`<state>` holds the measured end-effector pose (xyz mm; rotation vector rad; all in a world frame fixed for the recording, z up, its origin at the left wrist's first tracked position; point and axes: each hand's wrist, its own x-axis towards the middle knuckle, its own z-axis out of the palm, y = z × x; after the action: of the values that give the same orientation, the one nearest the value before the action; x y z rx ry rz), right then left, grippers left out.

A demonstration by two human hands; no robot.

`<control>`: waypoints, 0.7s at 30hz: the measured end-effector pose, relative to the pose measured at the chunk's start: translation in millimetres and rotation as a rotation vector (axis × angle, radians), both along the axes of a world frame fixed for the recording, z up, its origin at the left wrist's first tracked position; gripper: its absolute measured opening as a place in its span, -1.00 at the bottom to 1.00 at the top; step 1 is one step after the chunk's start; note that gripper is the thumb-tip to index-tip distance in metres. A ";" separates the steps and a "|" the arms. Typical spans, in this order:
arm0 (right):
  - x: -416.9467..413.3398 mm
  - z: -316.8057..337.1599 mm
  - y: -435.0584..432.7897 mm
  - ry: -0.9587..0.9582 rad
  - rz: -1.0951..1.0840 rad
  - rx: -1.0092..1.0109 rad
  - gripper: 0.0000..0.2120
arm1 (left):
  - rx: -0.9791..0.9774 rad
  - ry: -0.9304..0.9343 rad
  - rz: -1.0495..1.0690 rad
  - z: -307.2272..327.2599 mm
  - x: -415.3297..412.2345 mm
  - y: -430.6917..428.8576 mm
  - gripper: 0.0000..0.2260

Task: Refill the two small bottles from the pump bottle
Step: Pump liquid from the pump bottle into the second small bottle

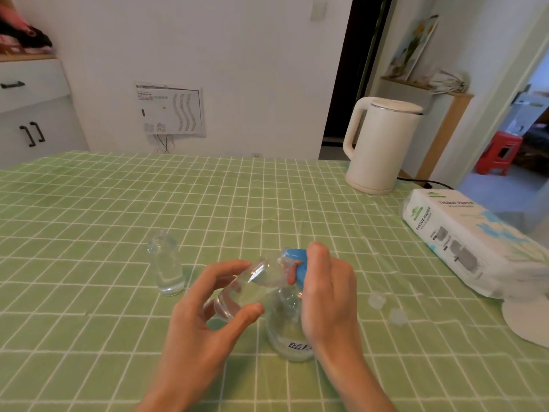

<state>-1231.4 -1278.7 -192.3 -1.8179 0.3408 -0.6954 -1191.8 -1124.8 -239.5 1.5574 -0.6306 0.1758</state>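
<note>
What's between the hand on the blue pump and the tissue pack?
Two small clear caps lie on the green tablecloth there, shown in the head view.

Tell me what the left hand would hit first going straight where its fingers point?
Probably the left hand, with its small bottle, meets the blue pump head gripped by the right hand; depth unclear.

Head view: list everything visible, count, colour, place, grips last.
Pump bottle: one, clear with blue head, centre, upright.
Held small bottle: one, clear, tilted at the pump spout.
Standing small bottle: one, clear, left of the hands.
Caps: two, clear, right of pump bottle.
Kettle: one, cream, far right.
Tissue pack: one, white, right edge.
Tablecloth: one, green checked, over the table.
Left grip: hand, holds the held small bottle.
Right grip: hand, curled round the pump head.
</note>
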 end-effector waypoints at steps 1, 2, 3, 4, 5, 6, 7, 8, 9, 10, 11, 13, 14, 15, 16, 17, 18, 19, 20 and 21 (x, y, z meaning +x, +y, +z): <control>-0.2 -0.4 0.1 0.003 0.000 0.002 -0.46 | -0.004 0.003 -0.001 -0.3 0.0 -0.3 -0.61; -0.4 -0.8 0.3 0.005 -0.001 0.002 -0.44 | -0.008 0.007 -0.002 -0.3 -0.2 -0.6 -0.61; -0.5 -1.4 0.6 0.007 -0.005 0.000 -0.40 | -0.012 0.009 -0.004 0.0 -0.5 -0.6 -0.61; -0.6 -2.0 1.0 0.006 -0.011 0.001 -0.37 | -0.016 0.010 -0.006 0.5 -1.1 -0.9 -0.60; -0.5 -2.2 1.6 0.002 -0.016 0.002 -0.34 | -0.019 0.010 -0.007 1.2 -1.8 -0.6 -0.60; -0.3 -2.5 2.1 -0.005 -0.021 -0.001 -0.32 | -0.019 0.009 -0.009 1.8 -2.3 -0.3 -0.60; -0.1 -2.8 2.3 -0.013 -0.027 -0.007 -0.30 | -0.017 0.008 -0.009 2.0 -2.6 0.1 -0.60; 0.2 -3.0 2.5 -0.020 -0.031 -0.013 -0.30 | -0.013 0.007 -0.007 2.2 -2.7 0.6 -0.60; 0.5 -3.2 2.7 -0.027 -0.032 -0.018 -0.32 | -0.009 0.005 -0.005 2.3 -2.5 1.0 -0.60; 0.7 -3.3 2.8 -0.035 -0.033 -0.023 -0.34 | -0.006 0.004 -0.005 2.4 -2.2 1.3 -0.61; 1.0 -3.4 2.3 -0.041 -0.035 -0.030 -0.36 | -0.003 0.003 -0.004 2.7 -1.9 1.2 -0.61; 1.7 -3.6 0.6 -0.045 -0.034 -0.046 -0.39 | 0.005 -0.002 -0.001 2.6 -1.3 1.2 -0.61; 2.3 -3.6 -0.5 -0.044 -0.027 -0.047 -0.41 | 0.015 -0.006 0.004 2.1 -1.0 1.2 -0.62; 3.1 -3.5 -1.6 -0.041 -0.020 -0.047 -0.43 | 0.028 -0.007 0.010 1.2 -0.8 1.6 -0.62; 3.5 -3.6 -2.6 -0.040 -0.016 -0.052 -0.46 | 0.040 -0.005 0.017 0.4 -0.2 1.9 -0.62; 3.5 -3.6 -3.2 -0.042 -0.016 -0.065 -0.48 | 0.047 0.001 0.022 -0.2 0.0 2.6 -0.63; 3.1 -3.9 -3.1 -0.045 -0.017 -0.073 -0.48 | 0.049 0.007 0.024 -0.2 0.5 2.3 -0.63; 2.5 -4.2 -2.7 -0.048 -0.017 -0.069 -0.49 | 0.049 0.009 0.025 0.0 0.6 2.1 -0.63; 2.0 -4.2 -1.9 -0.044 -0.020 -0.055 -0.48 | 0.048 0.008 0.025 0.5 0.9 1.6 -0.63; 1.7 -4.1 -1.1 -0.036 -0.024 -0.037 -0.46 | 0.047 0.007 0.025 0.9 1.1 1.0 -0.63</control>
<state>-1229.7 -1279.9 -196.4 -1.8367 0.3282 -0.7549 -1190.7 -1123.8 -238.6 1.6107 -0.6137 0.1751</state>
